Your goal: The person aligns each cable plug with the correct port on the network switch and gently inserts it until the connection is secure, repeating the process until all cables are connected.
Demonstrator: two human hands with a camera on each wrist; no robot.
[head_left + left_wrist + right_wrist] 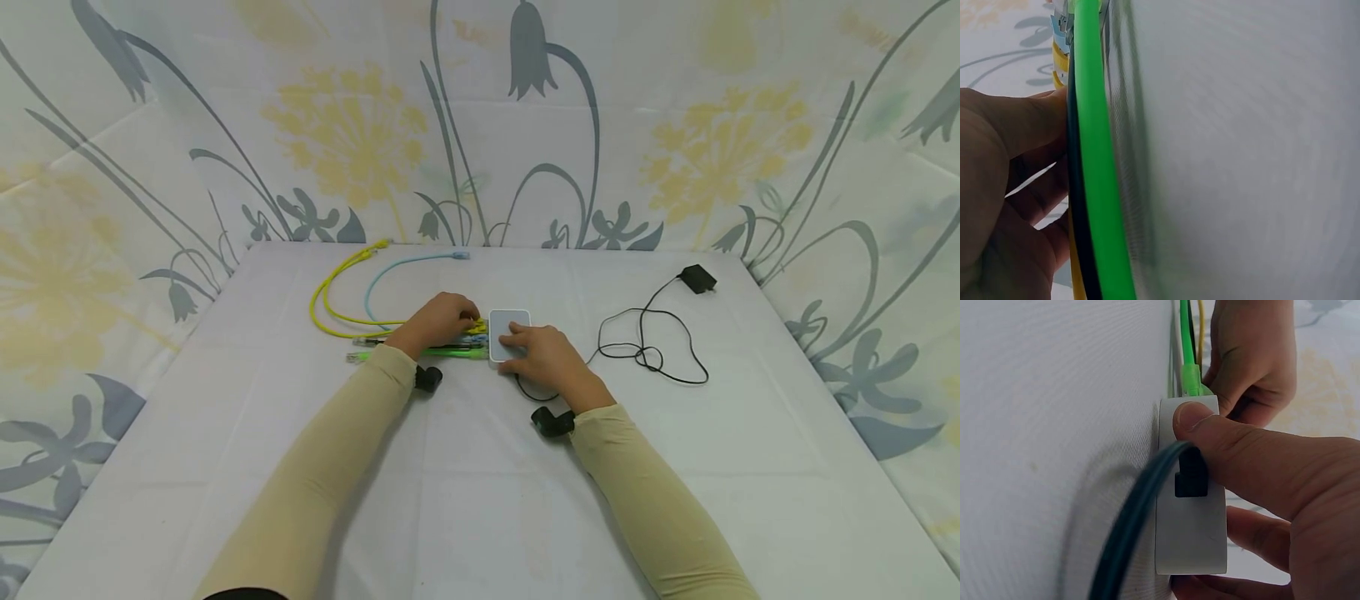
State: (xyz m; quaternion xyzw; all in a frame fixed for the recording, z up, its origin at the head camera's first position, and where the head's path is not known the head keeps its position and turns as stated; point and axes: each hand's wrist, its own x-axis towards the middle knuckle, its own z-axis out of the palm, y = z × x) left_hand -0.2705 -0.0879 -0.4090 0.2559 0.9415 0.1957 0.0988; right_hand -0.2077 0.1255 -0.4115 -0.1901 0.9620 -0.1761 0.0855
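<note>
A small white network switch (507, 317) with a grey top lies mid-table. My right hand (551, 358) grips it, thumb on the near side and fingers over the top and right side. Beside that thumb, a black power plug (1192, 482) sits in the switch's side. At the switch's left side, my left hand (435, 322) pinches a yellow network cable (360, 322) close to its plug. Below that hand, a green network cable (457, 354) and a black network cable (367, 341) run up to the same side. The left fingertips are partly hidden behind these cables in the left wrist view.
Yellow cables loop out to the back left, one loose end (381, 244) near the table's rear edge. A light blue cable (382, 275) curves beside them. At the right, a thin black cord (642, 333) lies in loops, leading to a black power adapter (697, 279).
</note>
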